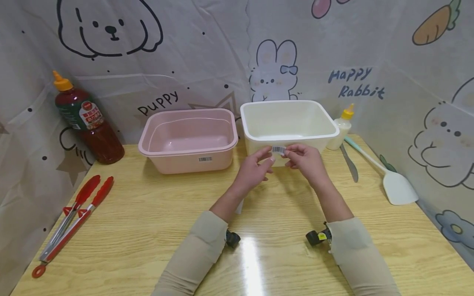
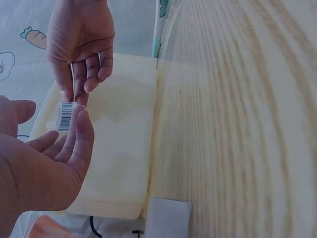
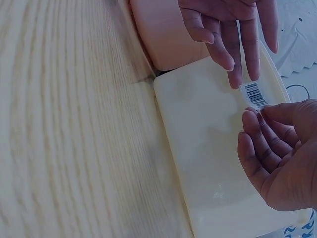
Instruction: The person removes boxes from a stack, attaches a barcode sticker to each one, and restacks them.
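A small white barcode sticker (image 1: 278, 150) is held up in front of the white basin (image 1: 292, 137). My right hand (image 1: 305, 161) pinches one end of it between thumb and fingertips, shown closely in the right wrist view, where the barcode (image 3: 254, 95) faces up. My left hand (image 1: 253, 170) reaches the sticker's other end with extended fingers, its thumb standing apart from it. In the left wrist view the left fingertips lie right at the sticker's (image 2: 66, 116) edge. A white slip of paper (image 1: 240, 206) lies on the table, partly hidden under the left forearm.
Left of the white basin stands a pink basin (image 1: 185, 160) with a barcode label on its front. A red sauce bottle (image 1: 89, 123) and red-handled tongs (image 1: 74, 224) are at far left. On the right are a small yellow-capped bottle (image 1: 342, 125), a knife (image 1: 349, 163) and a white spatula (image 1: 398, 187).
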Demonstrator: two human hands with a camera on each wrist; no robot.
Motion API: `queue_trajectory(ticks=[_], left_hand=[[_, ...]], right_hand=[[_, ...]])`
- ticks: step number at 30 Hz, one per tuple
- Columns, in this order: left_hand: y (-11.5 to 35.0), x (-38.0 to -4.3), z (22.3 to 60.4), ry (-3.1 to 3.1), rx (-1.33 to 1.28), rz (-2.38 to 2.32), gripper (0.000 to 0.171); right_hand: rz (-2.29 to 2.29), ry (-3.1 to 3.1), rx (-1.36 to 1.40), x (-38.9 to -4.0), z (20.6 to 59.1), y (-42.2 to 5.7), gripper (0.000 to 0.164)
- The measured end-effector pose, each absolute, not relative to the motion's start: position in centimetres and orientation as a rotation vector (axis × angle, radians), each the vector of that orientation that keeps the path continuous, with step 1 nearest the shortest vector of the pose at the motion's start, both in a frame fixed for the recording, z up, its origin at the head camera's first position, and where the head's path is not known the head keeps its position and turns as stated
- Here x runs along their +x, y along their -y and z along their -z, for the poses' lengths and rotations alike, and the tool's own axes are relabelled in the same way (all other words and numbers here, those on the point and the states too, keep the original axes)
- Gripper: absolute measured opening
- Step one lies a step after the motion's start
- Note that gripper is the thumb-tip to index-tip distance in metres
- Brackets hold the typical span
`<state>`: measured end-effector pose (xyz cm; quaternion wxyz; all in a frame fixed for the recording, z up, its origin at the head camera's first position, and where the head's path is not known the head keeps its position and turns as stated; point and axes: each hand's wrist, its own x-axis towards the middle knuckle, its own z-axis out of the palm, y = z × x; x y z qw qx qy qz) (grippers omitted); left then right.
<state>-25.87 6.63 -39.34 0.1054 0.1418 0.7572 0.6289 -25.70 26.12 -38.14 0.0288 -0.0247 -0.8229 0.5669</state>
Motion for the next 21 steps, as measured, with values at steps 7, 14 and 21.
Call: queue_trajectory(ticks=[7,14,21], left_hand=[[-6.74,-25.81,39.24,-2.224,0.418,-1.862,0.05],[-6.82,-25.88,39.28,-2.234,0.41,-1.87,0.049],[-6.86,-25.95,39.24,-2.226,0.402,-1.873,0.05]], right_hand=[[-1.778,2.529,-0.063,-25.51,37.87,-25.98,0.036],[-1.761,2.538,-0.089,-25.71,38.11,-26.02,0.035],[-1.756,2.546,-0.087,-25.68,37.96,-26.0,0.037]])
